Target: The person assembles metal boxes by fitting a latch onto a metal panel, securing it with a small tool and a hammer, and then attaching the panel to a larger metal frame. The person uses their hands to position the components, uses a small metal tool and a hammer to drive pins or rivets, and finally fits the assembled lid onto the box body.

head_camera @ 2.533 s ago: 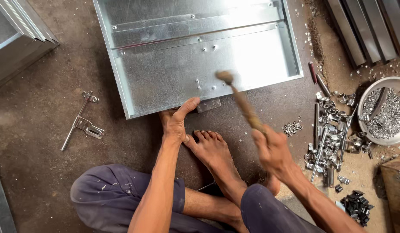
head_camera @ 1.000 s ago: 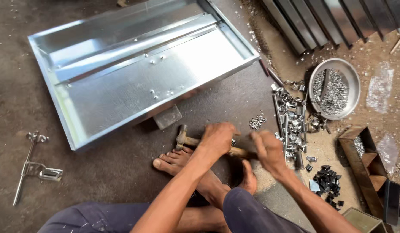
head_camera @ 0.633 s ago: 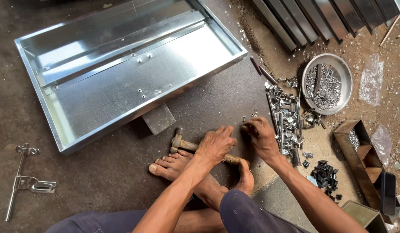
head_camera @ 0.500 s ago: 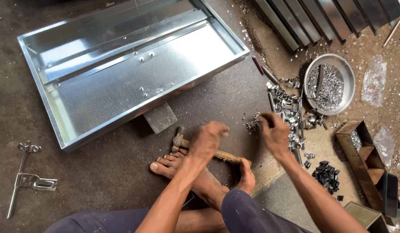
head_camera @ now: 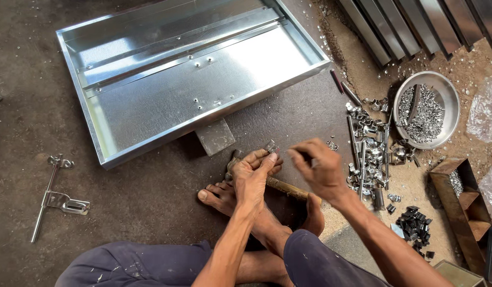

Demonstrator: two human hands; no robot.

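Just below the middle of the frame, the left hand (head_camera: 252,178) lies over a hammer (head_camera: 280,186), its fingers stretched toward a small metal clip (head_camera: 270,146) at their tips; the fingers are loosely spread, and whether they pinch the clip cannot be told. The hammer rests on the floor across a bare foot (head_camera: 225,196), its wooden handle running toward lower right and its head hidden under the hand. The right hand (head_camera: 317,167), just right of the left, has its fingertips drawn together as if pinching something small, but what it holds is too small to tell.

A large shallow tray (head_camera: 86,106) of galvanised sheet fills the upper left and centre, one edge propped on a flat block (head_camera: 215,137). At right, a heap of hardware (head_camera: 371,149) lies on the floor beside a round bowl (head_camera: 450,111) of small metal pieces. A latch (head_camera: 57,199) lies at lower left.
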